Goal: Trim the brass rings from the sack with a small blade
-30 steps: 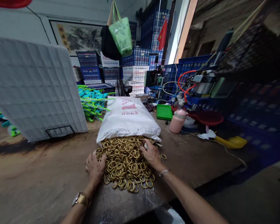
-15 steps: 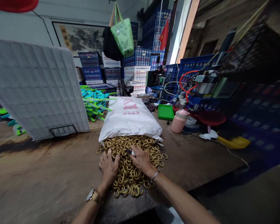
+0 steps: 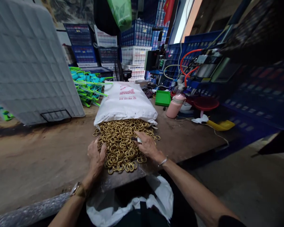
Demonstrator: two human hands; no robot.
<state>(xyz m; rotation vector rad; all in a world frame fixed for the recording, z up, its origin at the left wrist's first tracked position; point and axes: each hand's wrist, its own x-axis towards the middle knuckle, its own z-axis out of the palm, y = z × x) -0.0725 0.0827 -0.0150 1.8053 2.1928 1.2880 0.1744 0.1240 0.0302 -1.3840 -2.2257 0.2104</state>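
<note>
A heap of brass-coloured metal rings [image 3: 120, 148] lies on the table, spread out from the mouth of a white sack [image 3: 126, 101] printed in red. At the heap's left edge is my left hand [image 3: 96, 154], fingers apart and thumb against the rings, holding nothing. My right hand [image 3: 148, 145] rests over the right side of the heap. A small black-and-white object [image 3: 137, 139] sticks out between its thumb and fingers; its kind cannot be made out. Below the table's front edge, a second white bag [image 3: 161, 192] gapes in front of my body.
A pale ribbed panel [image 3: 35, 69] stands on the left, beside green and blue plastic pieces [image 3: 88, 86]. To the right are a green tray [image 3: 162, 98], a pink bottle [image 3: 175, 106], a yellow scoop [image 3: 221, 125] and a machine with orange hoses [image 3: 205, 67]. Stacked crates [image 3: 134, 55] fill the back.
The view has tilted downward, bringing the open white bag below the table edge into sight. My left hand has shifted left to the heap's edge, and my hands are farther apart.
</note>
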